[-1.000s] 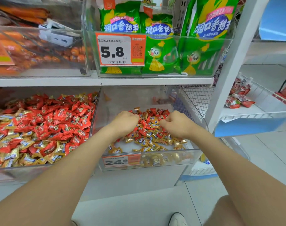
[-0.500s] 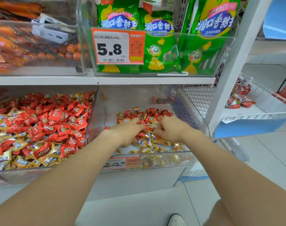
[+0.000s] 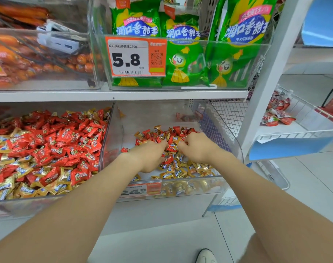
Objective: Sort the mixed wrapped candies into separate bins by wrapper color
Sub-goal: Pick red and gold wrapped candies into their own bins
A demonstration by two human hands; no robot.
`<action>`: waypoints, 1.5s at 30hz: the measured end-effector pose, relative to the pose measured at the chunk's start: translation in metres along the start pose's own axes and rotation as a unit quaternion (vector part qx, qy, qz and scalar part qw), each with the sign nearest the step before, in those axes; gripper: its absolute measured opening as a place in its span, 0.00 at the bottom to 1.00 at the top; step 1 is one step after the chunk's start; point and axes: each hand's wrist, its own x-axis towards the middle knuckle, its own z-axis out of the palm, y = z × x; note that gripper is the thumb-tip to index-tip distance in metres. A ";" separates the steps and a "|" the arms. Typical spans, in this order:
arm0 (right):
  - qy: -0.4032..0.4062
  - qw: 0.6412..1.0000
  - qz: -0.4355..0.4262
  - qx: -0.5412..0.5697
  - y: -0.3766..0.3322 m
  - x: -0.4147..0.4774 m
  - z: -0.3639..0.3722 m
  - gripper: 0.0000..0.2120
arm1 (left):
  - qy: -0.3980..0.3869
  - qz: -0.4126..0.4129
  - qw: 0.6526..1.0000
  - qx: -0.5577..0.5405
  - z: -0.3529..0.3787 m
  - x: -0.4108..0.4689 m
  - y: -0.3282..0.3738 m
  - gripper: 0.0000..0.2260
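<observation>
Shop shelf (image 3: pixel 123 95), lower centre: clear bin (image 3: pixel 235 149) holds mixed red and gold candies (image 3: pixel 180 168). Left hand (image 3: pixel 148 156) and right hand (image 3: pixel 198 149) curl into them; I cannot tell whether either grips any. Lower-left bin (image 3: pixel 29 205) is heaped, mostly red.

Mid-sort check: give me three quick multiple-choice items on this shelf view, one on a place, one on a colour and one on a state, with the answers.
1. Where are the left hand and the right hand?
A. In the left bin
B. In the right clear bin
C. On the upper shelf

2. What colour are the snack bags above that bin?
A. Blue
B. Green
C. Black

3. How do the candies in that bin lie?
A. Red and gold mixed
B. All gold
C. None left

Answers:
1 B: both hands sit inside the right clear bin, on its pile.
2 B: the bags' wrappers are plainly green.
3 A: red and gold wrappers lie together around the hands.
</observation>
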 end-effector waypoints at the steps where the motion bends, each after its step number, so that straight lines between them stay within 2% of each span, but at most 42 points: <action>1: 0.010 1.000 0.007 0.013 -0.001 0.001 0.000 0.23 | 0.001 0.008 1.000 -0.009 -0.001 -0.001 0.001 0.16; 3: 0.011 0.999 0.019 0.033 -0.001 0.003 0.001 0.22 | -0.017 0.024 0.999 -0.021 -0.003 -0.004 0.006 0.18; 6: 0.009 0.996 0.035 0.080 -0.001 0.005 0.001 0.10 | -0.050 0.022 0.998 -0.029 -0.002 -0.003 0.011 0.16; 11: 0.066 0.987 0.067 0.128 0.003 0.010 -0.003 0.15 | -0.067 0.028 0.996 -0.054 0.002 -0.002 0.010 0.20; 15: 0.042 0.993 0.045 0.102 0.003 0.015 -0.001 0.15 | -0.071 0.040 0.996 -0.046 0.001 -0.004 0.014 0.20; 20: 0.018 0.998 0.003 0.055 0.005 0.022 0.006 0.13 | -0.020 0.005 0.997 -0.071 -0.002 -0.008 0.012 0.09; 22: 0.047 0.998 -0.012 0.028 0.004 0.029 0.007 0.09 | 0.027 -0.029 0.995 -0.089 -0.006 -0.010 0.011 0.10; 24: 0.057 0.998 -0.031 -0.009 0.002 0.034 0.009 0.10 | 0.082 -0.078 0.988 -0.106 -0.012 -0.012 0.012 0.12; 28: -0.027 0.996 -0.041 -0.077 -0.001 0.042 0.019 0.06 | 0.146 -0.148 0.972 -0.107 -0.014 -0.010 0.010 0.19; 31: -0.057 0.995 -0.029 -0.075 -0.005 0.044 0.021 0.01 | 0.162 -0.162 0.967 -0.114 -0.014 -0.005 0.010 0.18; 34: -0.070 0.997 -0.004 -0.024 -0.004 0.043 0.018 0.11 | 0.161 -0.131 0.973 -0.096 -0.015 0.001 0.013 0.06; 35: -0.061 0.998 0.001 0.001 -0.005 0.039 0.015 0.14 | 0.155 -0.114 0.979 -0.074 -0.014 0.004 0.013 0.05; 40: 0.051 0.994 0.030 0.093 0.008 0.030 -0.001 0.22 | 0.118 -0.058 0.991 0.026 -0.010 0.019 0.012 0.13; 43: 0.056 0.995 0.019 0.081 0.016 0.027 -0.003 0.27 | 0.060 -0.062 0.994 0.072 -0.010 0.021 0.015 0.22; 45: 0.061 0.995 0.010 0.074 0.020 0.024 -0.003 0.29 | 0.057 -0.069 0.993 0.081 -0.010 0.023 0.015 0.18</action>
